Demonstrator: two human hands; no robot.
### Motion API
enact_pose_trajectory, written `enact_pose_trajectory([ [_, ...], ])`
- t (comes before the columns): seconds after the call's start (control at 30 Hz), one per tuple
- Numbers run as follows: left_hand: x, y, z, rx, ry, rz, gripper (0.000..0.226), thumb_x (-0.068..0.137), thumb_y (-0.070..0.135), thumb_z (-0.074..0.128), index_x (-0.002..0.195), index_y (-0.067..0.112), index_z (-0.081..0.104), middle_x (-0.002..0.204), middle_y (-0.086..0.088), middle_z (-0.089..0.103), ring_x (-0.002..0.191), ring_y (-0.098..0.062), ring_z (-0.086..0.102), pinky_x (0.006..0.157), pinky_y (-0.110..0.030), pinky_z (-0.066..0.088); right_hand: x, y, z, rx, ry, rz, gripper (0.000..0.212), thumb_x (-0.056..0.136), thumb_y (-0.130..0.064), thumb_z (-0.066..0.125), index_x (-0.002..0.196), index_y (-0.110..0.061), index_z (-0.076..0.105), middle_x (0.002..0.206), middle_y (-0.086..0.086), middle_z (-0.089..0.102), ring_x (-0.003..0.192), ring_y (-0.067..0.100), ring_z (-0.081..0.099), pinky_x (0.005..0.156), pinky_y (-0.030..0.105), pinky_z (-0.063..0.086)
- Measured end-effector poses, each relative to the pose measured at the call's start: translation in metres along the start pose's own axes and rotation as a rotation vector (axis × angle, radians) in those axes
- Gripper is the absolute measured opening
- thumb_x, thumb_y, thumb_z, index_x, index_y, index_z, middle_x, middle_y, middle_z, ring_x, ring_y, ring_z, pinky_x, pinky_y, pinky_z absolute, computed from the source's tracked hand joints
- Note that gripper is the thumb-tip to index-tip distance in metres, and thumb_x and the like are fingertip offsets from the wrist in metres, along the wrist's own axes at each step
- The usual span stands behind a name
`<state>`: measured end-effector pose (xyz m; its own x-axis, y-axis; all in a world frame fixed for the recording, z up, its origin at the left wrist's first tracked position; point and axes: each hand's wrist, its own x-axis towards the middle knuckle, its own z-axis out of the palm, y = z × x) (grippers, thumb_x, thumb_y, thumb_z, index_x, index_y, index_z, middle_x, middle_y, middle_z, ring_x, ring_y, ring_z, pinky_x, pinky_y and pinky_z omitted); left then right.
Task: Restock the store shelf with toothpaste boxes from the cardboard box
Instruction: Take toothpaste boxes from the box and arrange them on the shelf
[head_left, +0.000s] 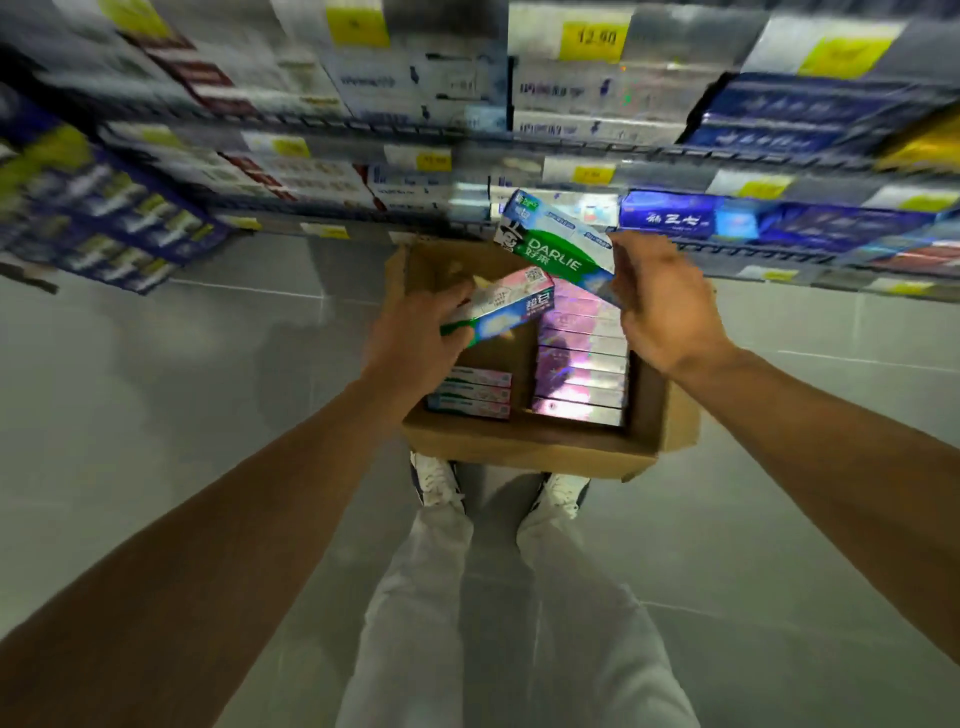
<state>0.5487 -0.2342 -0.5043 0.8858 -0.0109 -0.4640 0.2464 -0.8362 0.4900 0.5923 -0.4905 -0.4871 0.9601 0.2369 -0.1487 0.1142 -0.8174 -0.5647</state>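
Note:
An open cardboard box (524, 447) sits on the floor in front of my feet. Inside lie several toothpaste boxes, pink-and-teal ones (470, 392) at the left and shiny purple ones (579, 364) at the right. My left hand (415, 338) grips a pink-and-green toothpaste box (501, 306) just above the carton. My right hand (662, 306) holds a green Darlie toothpaste box (558, 244), tilted, higher up near the lowest shelf (727, 244).
Shelves packed with toothpaste boxes and yellow price tags (595, 39) fill the top of the view, blurred by motion. Grey tiled floor (156, 389) spreads left and right of the carton. My legs and white shoes (436, 480) stand right behind it.

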Motion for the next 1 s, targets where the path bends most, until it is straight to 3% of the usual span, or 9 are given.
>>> enact_pose_trajectory([
  [0.13,-0.056,0.049,-0.072,0.064,0.056,-0.009,0.055,0.090,0.037,0.061,0.141,0.036,0.042,0.134,-0.004,0.056,0.114,-0.028,0.056,0.090,-0.037,0.047,-0.017,-0.049,-0.088,-0.031,0.012,-0.045,0.042,0.087,-0.005,0.056,0.129,-0.008,0.052,0.115,0.018,0.059,0.106,0.036,0.053,0.084,0.035,0.040],
  [0.33,-0.133,0.102,-0.166,0.083,0.166,0.022,0.051,0.089,0.033,0.062,0.138,0.028,0.049,0.132,-0.004,0.059,0.117,-0.025,0.055,0.093,-0.029,0.039,-0.052,-0.125,-0.197,-0.032,0.108,-0.126,0.047,0.082,0.005,0.052,0.127,-0.008,0.053,0.099,0.011,0.059,0.090,0.026,0.052,0.077,0.025,0.036],
  [0.4,-0.158,0.116,-0.193,0.084,0.199,0.057,0.052,0.088,0.036,0.064,0.137,0.029,0.050,0.132,-0.004,0.059,0.119,-0.025,0.055,0.092,-0.029,0.040,-0.068,-0.152,-0.230,-0.027,0.147,-0.154,0.044,0.081,0.007,0.048,0.124,-0.004,0.054,0.098,0.012,0.058,0.089,0.025,0.051,0.082,0.030,0.041],
  [0.5,-0.189,0.134,-0.232,0.063,0.247,0.102,0.053,0.084,0.040,0.065,0.134,0.034,0.052,0.127,-0.005,0.062,0.114,-0.025,0.058,0.089,-0.034,0.047,-0.090,-0.187,-0.270,-0.007,0.193,-0.146,0.040,0.083,0.007,0.050,0.121,-0.003,0.055,0.094,0.007,0.055,0.089,0.023,0.054,0.074,0.024,0.035],
  [0.6,-0.218,0.149,-0.267,0.141,0.284,0.163,0.053,0.084,0.035,0.066,0.135,0.035,0.052,0.128,-0.005,0.062,0.109,-0.024,0.058,0.085,-0.033,0.046,-0.110,-0.219,-0.306,0.003,0.221,-0.167,0.028,0.089,-0.001,0.051,0.117,-0.003,0.056,0.097,0.013,0.057,0.091,0.030,0.053,0.075,0.032,0.039],
  [0.7,-0.244,0.163,-0.300,0.089,0.340,0.244,0.052,0.084,0.034,0.068,0.134,0.038,0.052,0.128,-0.002,0.062,0.105,-0.021,0.059,0.087,-0.033,0.048,-0.128,-0.250,-0.339,0.029,0.249,-0.179,0.034,0.094,-0.002,0.046,0.127,-0.006,0.053,0.104,0.009,0.053,0.096,0.023,0.049,0.078,0.020,0.034],
  [0.87,-0.275,0.188,-0.350,0.066,0.408,0.360,0.053,0.086,0.034,0.068,0.135,0.036,0.050,0.126,-0.004,0.062,0.102,-0.020,0.059,0.078,-0.030,0.045,-0.147,-0.294,-0.384,0.014,0.341,-0.167,0.036,0.097,-0.007,0.047,0.133,-0.002,0.048,0.117,0.010,0.054,0.106,0.022,0.049,0.082,0.009,0.029],
  [0.9,-0.282,0.194,-0.360,0.063,0.432,0.382,0.053,0.085,0.034,0.069,0.135,0.035,0.051,0.127,-0.004,0.062,0.104,-0.021,0.059,0.079,-0.030,0.045,-0.149,-0.302,-0.393,0.004,0.355,-0.176,0.032,0.097,-0.007,0.047,0.128,-0.001,0.051,0.115,0.012,0.056,0.105,0.025,0.051,0.080,0.011,0.032],
  [1.0,-0.299,0.212,-0.395,0.026,0.461,0.455,0.051,0.086,0.030,0.069,0.135,0.031,0.052,0.128,-0.004,0.061,0.098,-0.018,0.059,0.076,-0.028,0.046,-0.154,-0.325,-0.424,-0.081,0.416,-0.234,0.023,0.097,-0.012,0.048,0.115,0.001,0.052,0.104,0.019,0.063,0.099,0.033,0.054,0.085,0.040,0.044],
])
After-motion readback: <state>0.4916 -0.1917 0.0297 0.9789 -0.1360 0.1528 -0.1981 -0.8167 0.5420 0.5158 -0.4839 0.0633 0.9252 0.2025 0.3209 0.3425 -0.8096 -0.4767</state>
